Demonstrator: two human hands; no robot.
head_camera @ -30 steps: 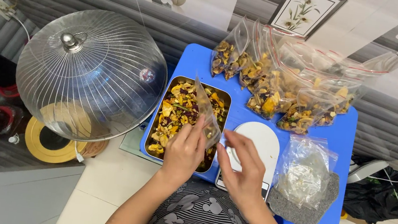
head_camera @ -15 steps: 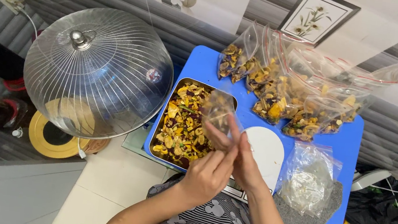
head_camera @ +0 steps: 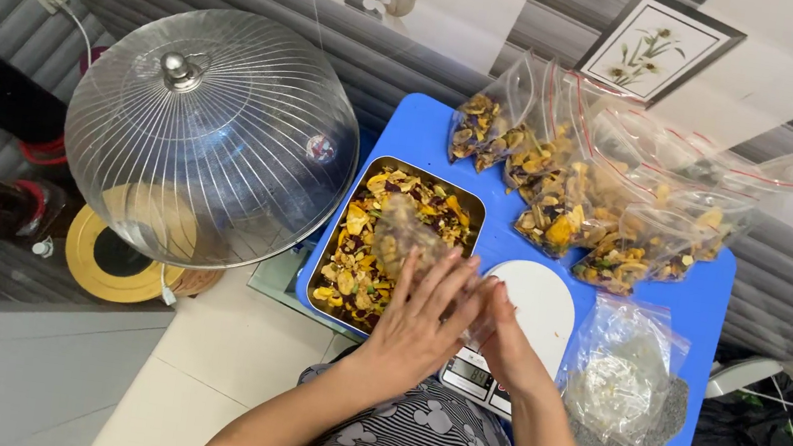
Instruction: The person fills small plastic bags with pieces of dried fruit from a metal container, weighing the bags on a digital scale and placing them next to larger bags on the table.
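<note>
Pinching a small clear bag (head_camera: 412, 238) of dried fruit between them, both hands sit over the near right corner of the metal tray (head_camera: 338, 236). The left hand (head_camera: 414, 326) has its fingers spread flat along the bag's lower side, and the right hand (head_camera: 503, 339) presses in against it from three o'clock; whether the bag's mouth is sealed I cannot tell, since the fingers cover it.

The bag looks thin and slippery, so I would judge the likeliest slip to be pieces escaping at the mouth if the grip shifts. Over the tray that costs little, but toward three o'clock they would land on the white scale (head_camera: 530, 300) or the blue table (head_camera: 419, 125). The scale's display end sits just under the right wrist, so a heavy wrist could press on it.

At twelve to two o'clock a row of filled bags (head_camera: 571, 194) leans against the wall, close enough that a quick reach could knock them over. At three o'clock, past the scale, lies a pile of empty bags (head_camera: 623, 367). At nine o'clock stands a big wire dome cover (head_camera: 211, 135), just beside the tray; an elbow swung out could nudge it.
</note>
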